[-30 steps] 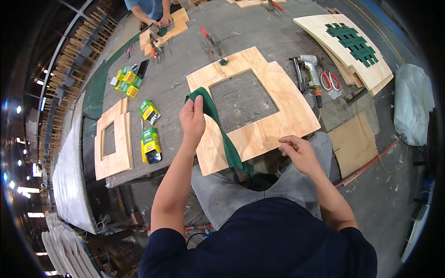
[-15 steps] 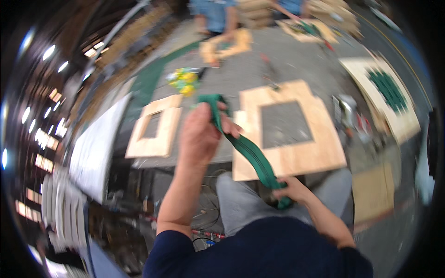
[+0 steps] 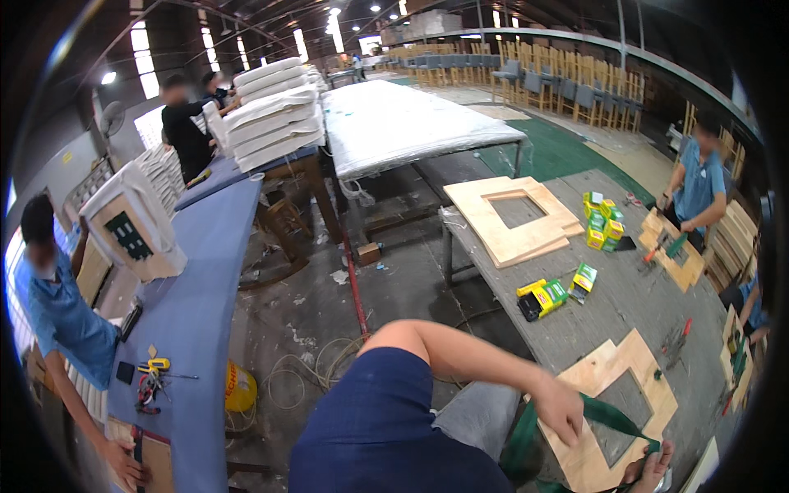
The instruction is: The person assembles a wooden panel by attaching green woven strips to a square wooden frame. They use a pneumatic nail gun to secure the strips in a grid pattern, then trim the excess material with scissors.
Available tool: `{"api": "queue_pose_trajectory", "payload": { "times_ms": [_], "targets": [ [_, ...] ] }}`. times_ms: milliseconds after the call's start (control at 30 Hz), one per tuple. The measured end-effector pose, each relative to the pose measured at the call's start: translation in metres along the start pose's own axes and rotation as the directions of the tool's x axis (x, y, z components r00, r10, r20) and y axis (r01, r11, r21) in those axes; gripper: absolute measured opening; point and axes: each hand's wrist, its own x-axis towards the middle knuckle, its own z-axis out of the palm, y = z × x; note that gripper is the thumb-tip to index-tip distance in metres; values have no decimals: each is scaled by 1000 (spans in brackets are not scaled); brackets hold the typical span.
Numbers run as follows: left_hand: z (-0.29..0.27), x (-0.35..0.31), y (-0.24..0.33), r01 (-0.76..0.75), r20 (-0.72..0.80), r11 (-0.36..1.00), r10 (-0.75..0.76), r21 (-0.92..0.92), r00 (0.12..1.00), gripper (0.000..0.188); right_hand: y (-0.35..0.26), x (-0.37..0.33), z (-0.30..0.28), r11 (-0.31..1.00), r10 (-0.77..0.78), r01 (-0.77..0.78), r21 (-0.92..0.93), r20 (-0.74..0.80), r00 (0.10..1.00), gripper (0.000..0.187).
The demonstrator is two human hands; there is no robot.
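A green elastic webbing strap (image 3: 612,413) runs between my hands above a plywood frame (image 3: 593,458) with a cut-out middle. My left hand (image 3: 560,408) has its fingers closed on the strap, and a blurred loop drops from it beside my knee. At the lower right edge, my right hand (image 3: 652,468) pinches the strap near the frame's near rail; part of that hand is cut off by the picture's rim. A small green piece (image 3: 657,375) sits on the frame's far side.
On the grey table (image 3: 526,324) lie stacked plywood frames (image 3: 493,238), yellow-green boxes (image 3: 604,222) and a red-handled tool (image 3: 687,327). Co-workers (image 3: 699,185) handle frames at right. A blue-covered table (image 3: 193,329) with pliers and a screwdriver stands left, near a yellow bucket (image 3: 240,386).
My view has swung left, bringing the blue-covered table and its worker into sight. The strap, held up lengthwise earlier, now stretches over the plywood frame, with my left hand lowered.
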Motion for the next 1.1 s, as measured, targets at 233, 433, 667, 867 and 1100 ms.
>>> {"api": "queue_pose_trajectory", "payload": {
  "times_ms": [233,433,667,867,1100],
  "targets": [
    [100,52,-15,-328,-291,-108,-268,-938,919,67,23,-58,95,979,114,-52,-198,318,941,55],
    [35,-5,-57,-584,-348,-161,-667,-796,659,48,66,-91,75,870,465,-351,-345,342,817,47],
    [5,-7,-49,-684,-462,17,-749,-730,475,44,135,-83,20,448,652,-95,-889,252,715,55],
    [65,51,3,-485,-384,-71,-515,-872,766,38,73,-55,101,903,317,-143,-405,403,859,41],
    [24,48,-26,-475,-374,48,-688,-879,622,35,115,-81,78,794,502,-328,-512,248,828,23]
  ]
}}
